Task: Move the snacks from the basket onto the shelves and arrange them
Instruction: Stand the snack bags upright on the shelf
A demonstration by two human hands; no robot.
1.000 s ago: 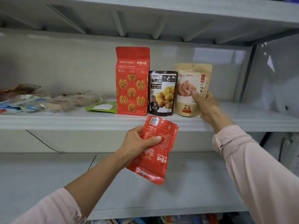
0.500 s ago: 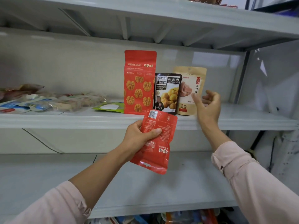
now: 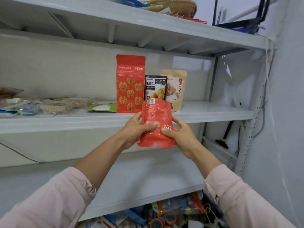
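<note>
I hold a small red snack pouch (image 3: 156, 119) upside down in front of the middle shelf (image 3: 205, 112), its back with the barcode facing me. My left hand (image 3: 136, 129) grips its left side with the thumb across the front. My right hand (image 3: 179, 134) grips its right side. Behind it on the shelf stand a tall red walnut bag (image 3: 130, 83), a black chestnut pouch (image 3: 155, 87) and a beige pouch (image 3: 176, 89), side by side and upright.
Flat clear packets (image 3: 49, 104) and a green packet (image 3: 103, 107) lie on the left of the middle shelf. More bags lie on the top shelf (image 3: 174, 7). The lower shelf (image 3: 148, 178) is bare. Mixed snacks (image 3: 164, 213) sit below it. A wall stands on the right.
My right hand left the beige pouch, came down and took hold of the red pouch beside my left hand. The red pouch rose toward the middle shelf edge.
</note>
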